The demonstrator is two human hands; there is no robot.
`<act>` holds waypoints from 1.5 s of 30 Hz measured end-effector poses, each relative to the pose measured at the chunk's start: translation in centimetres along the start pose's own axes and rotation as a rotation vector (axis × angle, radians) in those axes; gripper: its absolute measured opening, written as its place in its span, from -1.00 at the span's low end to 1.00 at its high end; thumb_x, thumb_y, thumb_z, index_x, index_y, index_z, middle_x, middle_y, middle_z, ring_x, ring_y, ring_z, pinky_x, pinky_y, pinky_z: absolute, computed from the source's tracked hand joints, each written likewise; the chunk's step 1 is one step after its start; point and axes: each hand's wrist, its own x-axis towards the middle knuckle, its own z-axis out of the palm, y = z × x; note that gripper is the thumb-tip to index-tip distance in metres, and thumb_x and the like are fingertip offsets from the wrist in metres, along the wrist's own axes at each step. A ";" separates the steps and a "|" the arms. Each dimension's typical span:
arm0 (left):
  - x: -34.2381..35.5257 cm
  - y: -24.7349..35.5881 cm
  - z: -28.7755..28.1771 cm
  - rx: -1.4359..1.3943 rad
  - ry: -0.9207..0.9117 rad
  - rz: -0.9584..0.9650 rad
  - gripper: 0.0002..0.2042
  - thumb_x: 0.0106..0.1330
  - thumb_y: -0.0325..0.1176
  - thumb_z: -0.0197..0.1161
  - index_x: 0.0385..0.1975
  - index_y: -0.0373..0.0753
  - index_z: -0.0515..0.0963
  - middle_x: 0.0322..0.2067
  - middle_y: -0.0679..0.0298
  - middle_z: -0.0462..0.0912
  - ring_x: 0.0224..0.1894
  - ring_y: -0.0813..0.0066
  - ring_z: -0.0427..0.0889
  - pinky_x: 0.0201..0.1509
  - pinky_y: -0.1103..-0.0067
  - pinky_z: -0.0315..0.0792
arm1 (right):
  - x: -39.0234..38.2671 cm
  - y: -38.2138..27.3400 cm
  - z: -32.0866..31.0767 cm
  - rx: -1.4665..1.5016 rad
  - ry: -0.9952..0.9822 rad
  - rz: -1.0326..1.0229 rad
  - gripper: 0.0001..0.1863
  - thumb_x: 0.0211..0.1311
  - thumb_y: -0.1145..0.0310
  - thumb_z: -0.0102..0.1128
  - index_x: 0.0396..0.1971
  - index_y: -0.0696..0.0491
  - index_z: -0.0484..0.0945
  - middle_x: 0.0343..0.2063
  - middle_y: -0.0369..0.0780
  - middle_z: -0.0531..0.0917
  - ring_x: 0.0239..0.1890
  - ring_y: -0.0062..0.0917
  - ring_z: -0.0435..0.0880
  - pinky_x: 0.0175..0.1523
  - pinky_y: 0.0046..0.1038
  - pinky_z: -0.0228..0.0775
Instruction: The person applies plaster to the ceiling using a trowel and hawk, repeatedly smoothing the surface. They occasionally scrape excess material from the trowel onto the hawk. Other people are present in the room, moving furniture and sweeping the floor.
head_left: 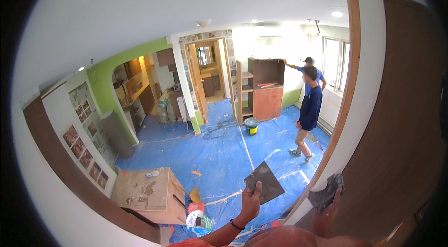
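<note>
My left hand (251,201), with a dark band at the wrist, grips a flat, dark grey square plate (269,183) by its near corner. The thumb lies on top, and pale smears mark the plate's face. To the right, close to the white door frame, my right hand (330,213) is closed on a dark flat piece (328,195) with greyish smears. Its handle, if it has one, is hidden. Beyond both hands spreads a blue plastic floor sheet (182,153).
At lower left stands a wooden cabinet (140,188) with a stained top, beside an open white-green bucket (198,221). Farther off are a dark bucket (251,126), a brown shelf unit (267,102) and two people (310,107). A brown door (389,107) flanks my right.
</note>
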 end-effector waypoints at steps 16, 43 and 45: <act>-3.8 8.5 3.3 -0.034 -0.060 0.130 -0.72 0.50 -0.35 0.21 0.10 -0.35 0.54 -0.07 0.28 0.67 -0.05 0.62 0.56 0.07 0.58 0.43 | 4.1 -4.9 9.0 1.247 -0.048 0.257 -0.41 0.55 0.14 0.03 0.41 0.10 0.17 0.26 -0.12 0.41 0.31 -0.33 0.41 0.38 -0.23 0.32; 18.4 52.5 14.5 1.091 1.231 2.638 -0.56 0.42 -0.42 0.09 0.26 0.11 0.55 0.37 0.21 0.35 0.44 0.15 0.23 0.48 0.05 0.11 | -1.4 0.6 -13.6 -0.761 0.122 0.778 -0.22 0.50 -0.25 -0.14 0.13 0.28 0.49 0.01 -0.01 0.61 0.02 -0.26 0.56 0.18 -0.32 0.36; 19.5 54.7 14.9 1.161 1.243 2.657 -0.52 0.39 -0.47 0.13 0.31 0.04 0.49 0.37 0.19 0.35 0.43 0.14 0.24 0.48 0.09 0.15 | -2.7 3.1 -16.1 -0.744 0.247 0.711 -0.21 0.50 -0.26 -0.14 0.16 0.28 0.47 0.04 0.00 0.59 0.06 -0.25 0.55 0.21 -0.32 0.34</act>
